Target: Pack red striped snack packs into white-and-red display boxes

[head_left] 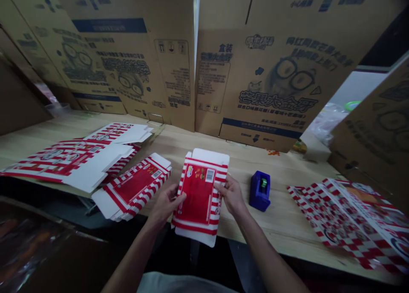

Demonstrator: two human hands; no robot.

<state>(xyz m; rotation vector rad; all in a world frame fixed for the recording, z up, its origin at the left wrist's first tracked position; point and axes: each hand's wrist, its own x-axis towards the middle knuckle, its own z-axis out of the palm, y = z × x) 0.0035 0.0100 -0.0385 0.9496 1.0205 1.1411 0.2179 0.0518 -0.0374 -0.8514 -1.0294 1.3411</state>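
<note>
Between my two hands is a red and white striped folding carton [198, 195], flattened, its white end flaps sticking out at top and bottom. My left hand [168, 203] grips its left edge, thumb on the printed face. On the right edge, my right hand [232, 195] pinches it with the thumb in front. How many layers I hold cannot be made out. Left of my hands lies a stack of the same flattened cartons [136, 186]. A blue tape dispenser [260, 191] with green tape stands just right of my right hand.
Larger red and white printed card sheets [79, 156] lie at the table's left. Red-checked printed sheets [354, 225] lie at the right, partly over the front edge. Tall brown cardboard boxes [271, 80] wall off the back of the wooden table [281, 237].
</note>
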